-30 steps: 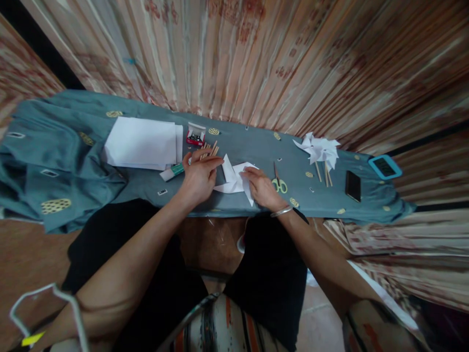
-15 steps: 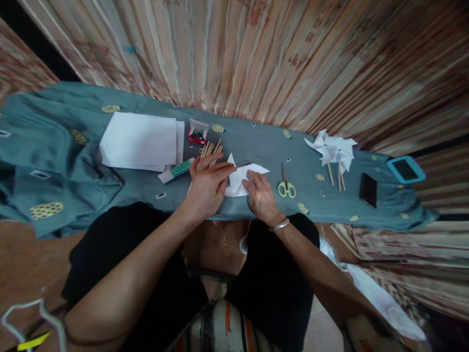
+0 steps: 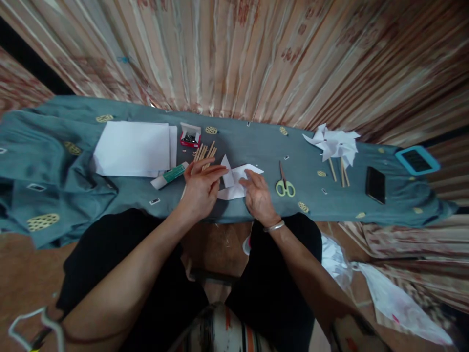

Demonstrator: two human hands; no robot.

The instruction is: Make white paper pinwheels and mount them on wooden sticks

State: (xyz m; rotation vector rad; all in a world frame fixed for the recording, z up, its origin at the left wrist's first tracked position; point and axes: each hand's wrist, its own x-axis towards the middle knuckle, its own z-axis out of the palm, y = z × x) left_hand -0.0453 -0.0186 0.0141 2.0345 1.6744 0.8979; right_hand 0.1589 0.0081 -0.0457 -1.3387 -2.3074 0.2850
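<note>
A white paper pinwheel (image 3: 240,172), partly folded with pointed blades, lies on the cloth in front of me. My right hand (image 3: 257,194) grips its right side, fingertips bent onto the paper near the centre. My left hand (image 3: 201,188) hovers at its left, fingers stretched out toward the upright left blade; whether they touch it I cannot tell. Several thin wooden sticks (image 3: 205,152) lie just beyond my left fingers. A green and white glue box (image 3: 170,175) rests left of that hand. Scissors with pale green handles (image 3: 285,187) lie to the right of my right hand.
A stack of white paper (image 3: 134,149) lies on the left, beside a small red box of pins (image 3: 191,136). At the right are finished pinwheels (image 3: 339,143) on sticks, a dark phone (image 3: 375,185) and a blue-framed device (image 3: 417,160). A pleated curtain (image 3: 220,58) hangs behind.
My left hand has drawn slightly away from the paper, so more of the left blade shows. My right hand stays on the pinwheel. The view has shifted a little.
</note>
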